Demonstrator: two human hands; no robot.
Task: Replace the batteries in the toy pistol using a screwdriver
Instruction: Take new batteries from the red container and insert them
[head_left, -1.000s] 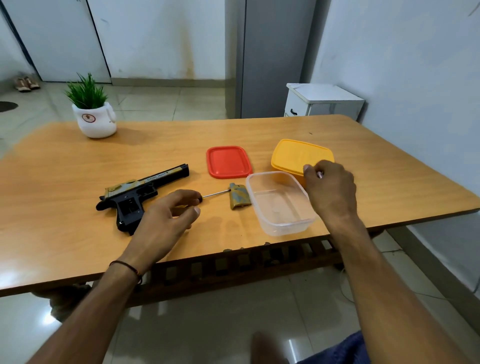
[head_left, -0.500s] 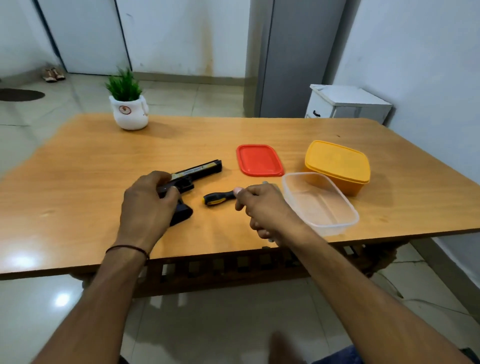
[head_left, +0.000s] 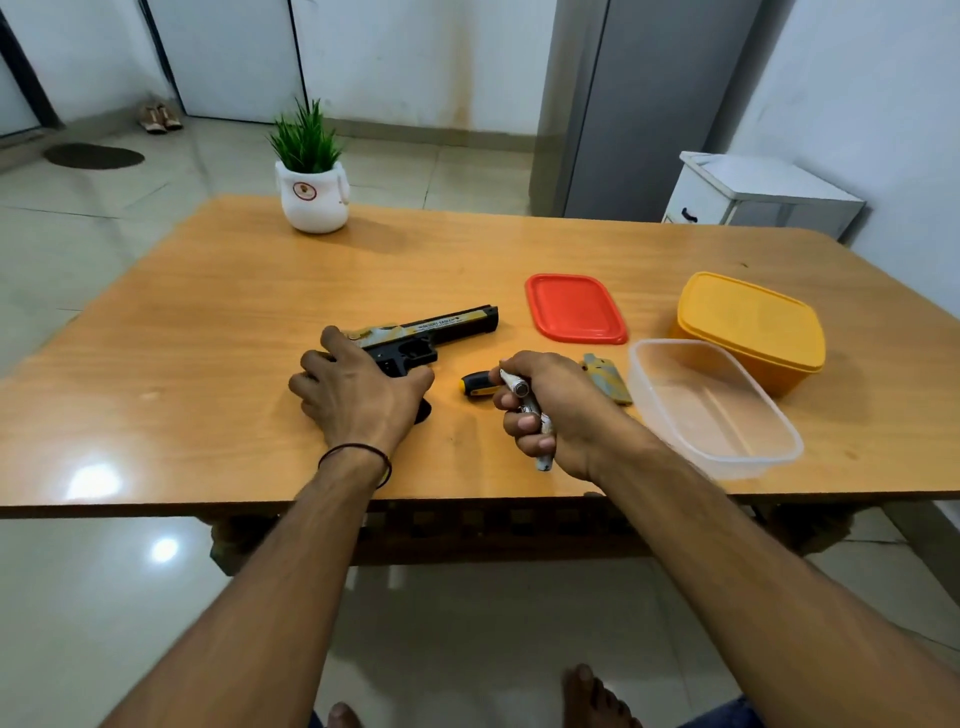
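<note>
Silver batteries (head_left: 521, 388) clenched in right hand (head_left: 558, 410); left hand (head_left: 358, 392) clamps pistol (head_left: 441, 328) down. Check polarity, seat each cell fully, hold pistol pinned.

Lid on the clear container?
No, the clear container stands open, and the red lid lies flat on the table beyond it.

No sleeves on us here, both arms (head_left: 270, 597) are bare all the way to the left hand (head_left: 358, 395) and right hand (head_left: 561, 410). The only accessory is a thin dark band (head_left: 358, 451) looped round our left wrist. At 6 o'clock our bare feet (head_left: 597, 693) show, and there's a scrap of blue cloth (head_left: 727, 716) around 5 o'clock.
</note>
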